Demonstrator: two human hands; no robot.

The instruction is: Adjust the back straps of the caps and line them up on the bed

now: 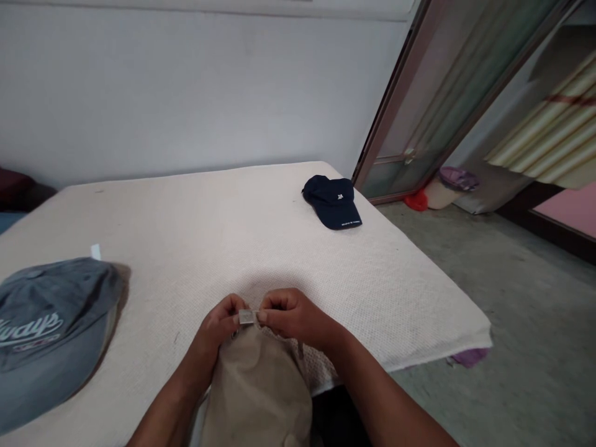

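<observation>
Left hand [215, 328] and right hand [298, 316], fingers pinched together, hold the near beige cap [261, 388] at its buckle [246, 317]; uneven pulling risks slippage.

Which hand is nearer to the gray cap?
Left. The left hand is apart from the gray cap, to its right in the picture; the right hand is farther right, beyond the left.

Loads of open room on the white surface [200, 230], right ahead of the left hand [218, 323] and right hand [292, 315]. Beige cap [261, 385] plugs the gap between the forearms [170, 394] though. Gray cap [51, 366] blocks the near left, navy cap [328, 202] is by the far right edge, and there's a wide lane between those two, up to the wall [200, 93] at the back.
</observation>
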